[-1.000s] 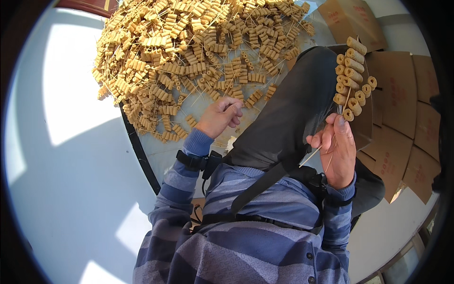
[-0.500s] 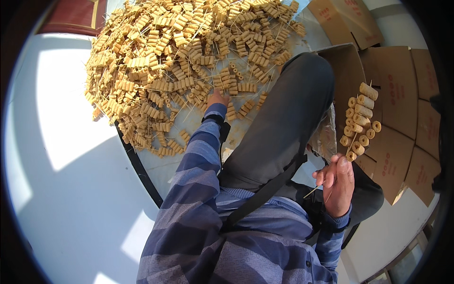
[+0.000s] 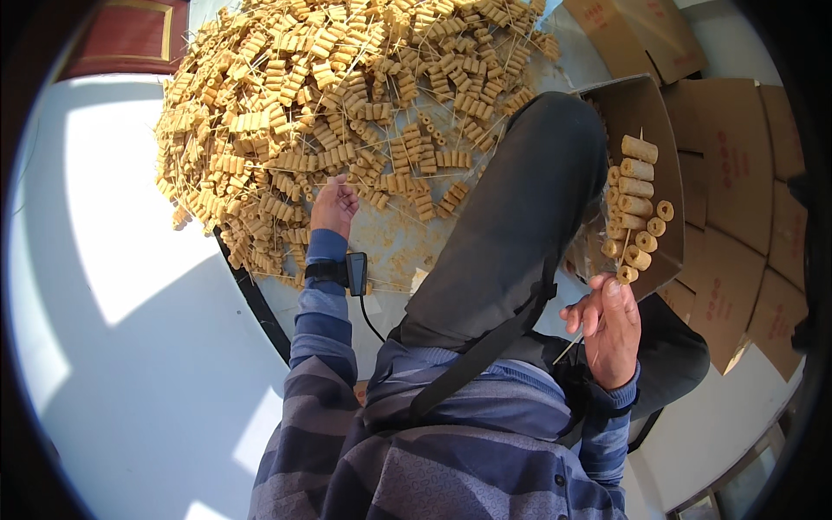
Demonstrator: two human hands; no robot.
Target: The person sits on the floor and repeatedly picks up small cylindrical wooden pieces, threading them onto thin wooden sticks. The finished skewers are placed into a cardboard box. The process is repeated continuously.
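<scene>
My right hand (image 3: 612,334) is closed around the thin sticks of several skewers, held up over my right side. Tan hollow rolls (image 3: 637,188) are threaded in rows along these sticks, and the bare stick ends poke out below my fingers. My left hand (image 3: 336,208) reaches to the near edge of a big heap of similar skewers (image 3: 286,113). Its fingers are curled and pressed together against the heap; whatever they pinch is too small to make out.
An open cardboard box (image 3: 637,108) with a plastic liner stands beside my right knee, behind the held skewers. Stacked brown cartons (image 3: 732,199) line the right side. My bent leg (image 3: 520,208) lies between heap and box. A dark red panel (image 3: 121,39) shows at the far left.
My left hand has moved left along the heap's near edge. My right hand, still holding the skewers, has shifted slightly left, and more of the open box shows.
</scene>
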